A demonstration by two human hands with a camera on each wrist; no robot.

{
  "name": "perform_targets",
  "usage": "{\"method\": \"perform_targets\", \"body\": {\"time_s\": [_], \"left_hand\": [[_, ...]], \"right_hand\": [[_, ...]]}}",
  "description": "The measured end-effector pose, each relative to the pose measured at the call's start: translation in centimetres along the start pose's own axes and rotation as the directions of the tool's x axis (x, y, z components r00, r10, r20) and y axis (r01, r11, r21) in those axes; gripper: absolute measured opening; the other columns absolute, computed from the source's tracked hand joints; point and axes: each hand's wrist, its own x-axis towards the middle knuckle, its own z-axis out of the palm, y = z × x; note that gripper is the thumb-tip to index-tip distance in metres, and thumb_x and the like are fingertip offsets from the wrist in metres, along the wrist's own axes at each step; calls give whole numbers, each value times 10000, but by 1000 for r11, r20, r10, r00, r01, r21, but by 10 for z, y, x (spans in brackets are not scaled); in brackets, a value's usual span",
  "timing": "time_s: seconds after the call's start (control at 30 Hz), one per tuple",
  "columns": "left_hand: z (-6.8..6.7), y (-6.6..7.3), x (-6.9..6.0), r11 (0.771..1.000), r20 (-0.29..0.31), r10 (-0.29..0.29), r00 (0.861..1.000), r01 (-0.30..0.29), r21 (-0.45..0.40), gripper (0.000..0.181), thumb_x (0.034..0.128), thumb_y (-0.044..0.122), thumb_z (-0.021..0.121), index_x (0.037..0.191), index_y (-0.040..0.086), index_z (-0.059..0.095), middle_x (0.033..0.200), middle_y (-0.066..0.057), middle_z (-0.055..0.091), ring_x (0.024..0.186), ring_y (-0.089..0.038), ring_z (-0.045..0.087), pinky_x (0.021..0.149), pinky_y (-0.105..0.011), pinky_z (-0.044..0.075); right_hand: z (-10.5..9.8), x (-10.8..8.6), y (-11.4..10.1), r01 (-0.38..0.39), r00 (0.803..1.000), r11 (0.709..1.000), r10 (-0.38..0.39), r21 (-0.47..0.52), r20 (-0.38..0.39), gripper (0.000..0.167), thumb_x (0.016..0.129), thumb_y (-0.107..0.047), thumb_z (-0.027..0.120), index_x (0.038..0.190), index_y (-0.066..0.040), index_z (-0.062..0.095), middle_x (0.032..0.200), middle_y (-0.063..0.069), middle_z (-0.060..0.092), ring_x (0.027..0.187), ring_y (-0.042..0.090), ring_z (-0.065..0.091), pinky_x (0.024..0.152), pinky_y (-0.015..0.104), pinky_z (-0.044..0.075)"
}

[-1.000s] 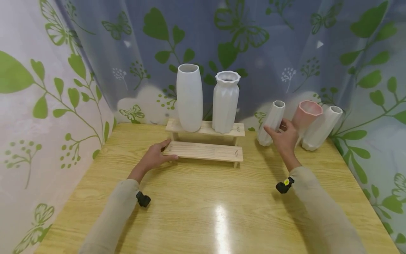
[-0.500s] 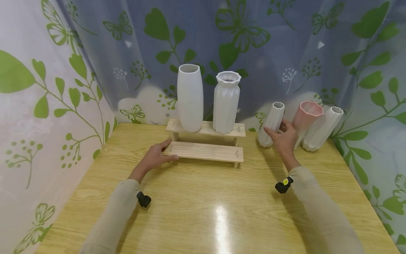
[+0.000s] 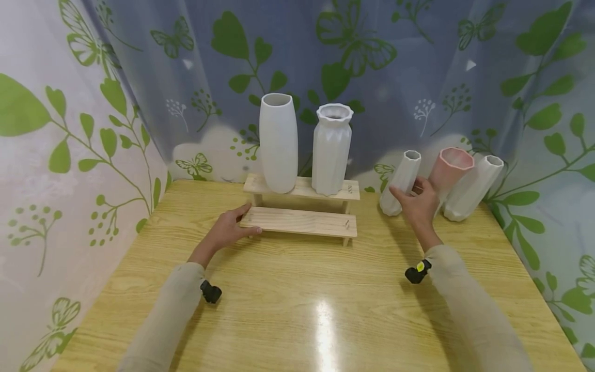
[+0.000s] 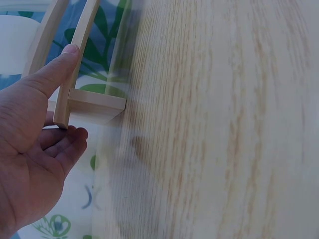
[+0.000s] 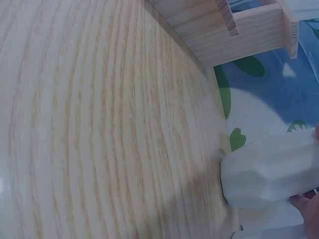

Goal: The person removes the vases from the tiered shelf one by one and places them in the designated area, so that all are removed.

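My left hand [image 3: 224,230] grips the left end of a two-tier wooden stand [image 3: 297,221]. In the left wrist view its thumb lies on the lower shelf [image 4: 75,74], with the fingers curled at the end and underneath. My right hand [image 3: 419,204] holds a narrow white faceted vase [image 3: 402,178], the thumb on its near side and fingers behind, partly hidden. That vase leans slightly to the right. In the right wrist view the lower part of the white vase [image 5: 264,169] shows, close to the table surface. Only bits of the fingers [image 5: 310,211] appear there.
A tall smooth white vase [image 3: 279,144] and a ruffled-rim white vase [image 3: 331,150] stand on the stand's upper shelf. Right of my right hand are a pink vase [image 3: 448,168] and another white faceted vase [image 3: 473,188]. Behind the wooden table [image 3: 279,299] hangs a patterned curtain [image 3: 288,46].
The vase in my right hand has shifted slightly to the right, together with the hand. My left hand and the stand keep their place.
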Motion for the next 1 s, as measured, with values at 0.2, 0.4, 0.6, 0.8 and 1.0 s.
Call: {"method": "perform_targets", "body": {"time_s": [0.2,0.4,0.6,0.8,1.0], "left_hand": [[0,0,0,1000,2,4,1000,-4,1,1011,894,488,775,1618,27,240,1666,-187,242,1470,-433,350,1131,-544,419],[1,-1,0,1000,-4,6,1000,-6,3,1020,888,491,780,1617,23,240,1663,-192,246,1465,-438,357,1126,-550,422],[1,-1,1,1000,-1,7,1000,-7,6,1024,892,507,768,1617,18,235,1664,-202,238,1466,-447,347,1128,-556,417],[0,1,0,1000,-7,5,1000,-5,-4,1009,896,486,775,1616,20,243,1665,-195,242,1470,-441,346,1137,-557,407],[1,0,1,1000,-4,10,1000,-10,1,1007,898,477,776,1616,17,241,1665,-197,240,1470,-440,345,1135,-558,409]], "right_hand": [[-2,-1,2,11,1000,1000,-11,4,23,705,816,-347,884,1364,-14,590,1307,198,649,1185,320,643,992,454,554],[-4,-3,8,23,999,1000,-23,5,45,739,825,-395,870,1397,-37,571,1335,186,628,1209,328,629,998,476,545],[-9,-8,10,6,998,1000,-7,20,62,795,815,-427,874,1437,-55,547,1371,168,608,1226,314,613,996,451,540],[-19,-14,7,5,998,1000,-5,9,67,831,824,-422,869,1471,-44,509,1418,169,578,1271,338,589,1038,464,516],[-29,-24,3,18,996,1000,-20,26,86,780,848,-370,858,1462,-29,519,1439,183,561,1294,363,563,1054,511,489]]}}
